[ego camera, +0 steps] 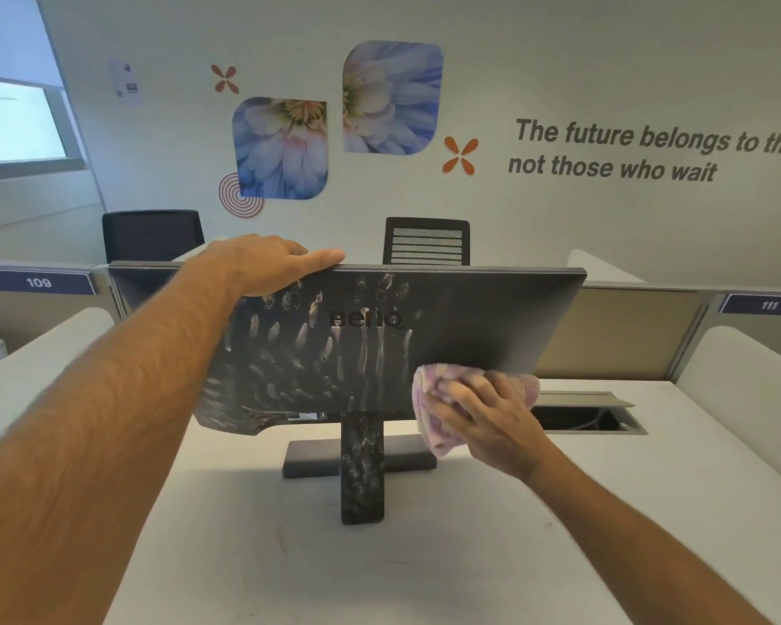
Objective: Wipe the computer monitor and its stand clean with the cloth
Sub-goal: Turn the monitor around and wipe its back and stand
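Note:
A dark monitor (470, 318) stands on the white desk with its back toward me; pale smudges cover the left and middle of the back, while the right part looks plain. Its stand (361, 466) is smeared too, and the flat base (310, 457) sits behind it. My left hand (267, 263) rests on the monitor's top edge, fingers hooked over it. My right hand (483, 417) grips a bunched pink-and-white cloth (429, 412) and presses it against the lower right of the monitor's back.
The white desk (424, 557) spreads out in front of me. An open cable hatch (587, 417) lies in the desk at right. Low partitions with number plates 109 (39, 281) and 111 (769, 305) stand behind. Two black chairs (427, 241) sit beyond.

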`<state>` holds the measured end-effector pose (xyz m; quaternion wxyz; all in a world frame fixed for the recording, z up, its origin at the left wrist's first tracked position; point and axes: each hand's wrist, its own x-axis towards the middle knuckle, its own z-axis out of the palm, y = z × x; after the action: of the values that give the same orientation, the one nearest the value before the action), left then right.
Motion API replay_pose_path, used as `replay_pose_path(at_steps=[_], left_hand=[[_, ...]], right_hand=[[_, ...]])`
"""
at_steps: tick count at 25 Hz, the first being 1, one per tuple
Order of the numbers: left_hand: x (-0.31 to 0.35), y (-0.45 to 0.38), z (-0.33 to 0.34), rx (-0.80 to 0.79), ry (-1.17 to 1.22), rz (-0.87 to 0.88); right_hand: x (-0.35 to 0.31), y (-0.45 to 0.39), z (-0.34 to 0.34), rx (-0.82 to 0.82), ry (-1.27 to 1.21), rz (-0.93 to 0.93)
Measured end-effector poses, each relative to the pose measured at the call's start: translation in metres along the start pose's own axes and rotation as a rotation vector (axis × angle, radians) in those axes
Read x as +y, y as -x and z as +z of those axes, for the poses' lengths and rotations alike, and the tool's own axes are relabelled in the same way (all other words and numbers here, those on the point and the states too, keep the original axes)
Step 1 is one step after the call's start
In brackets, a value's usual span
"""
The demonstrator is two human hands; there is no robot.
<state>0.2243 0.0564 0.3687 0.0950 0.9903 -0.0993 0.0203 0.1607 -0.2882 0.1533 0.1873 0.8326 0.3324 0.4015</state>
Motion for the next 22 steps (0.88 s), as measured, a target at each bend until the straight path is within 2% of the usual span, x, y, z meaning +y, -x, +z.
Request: replay_pose_path(at_steps=[1,3,7,12,17,22], left_hand=[[0.0,0.0,-0.001,0.0,-0.006,-0.004],[0.001,0.001,0.0,-0.001,-0.015,-0.008],[0.0,0.002,-0.001,0.011,-0.021,-0.007],[0.0,0.002,0.0,0.02,-0.042,-0.007],[-0.001,0.001,0.0,0.023,-0.04,-0.005],[-0.001,0.001,0.0,-0.003,-0.017,-0.01]], right_hand=[[-0.003,-0.004,0.0,0.054,-0.007,0.042],[-0.008,-0.008,0.005,0.057,0.004,0.05],[-0.019,0.006,0.021,-0.227,0.009,-0.118],[-0.027,0.005,0.022,-0.196,-0.021,-0.044],[-0.026,0.012,0.027,-0.418,-0.007,-0.106],[-0.026,0.024,0.023,-0.323,-0.086,-0.046]])
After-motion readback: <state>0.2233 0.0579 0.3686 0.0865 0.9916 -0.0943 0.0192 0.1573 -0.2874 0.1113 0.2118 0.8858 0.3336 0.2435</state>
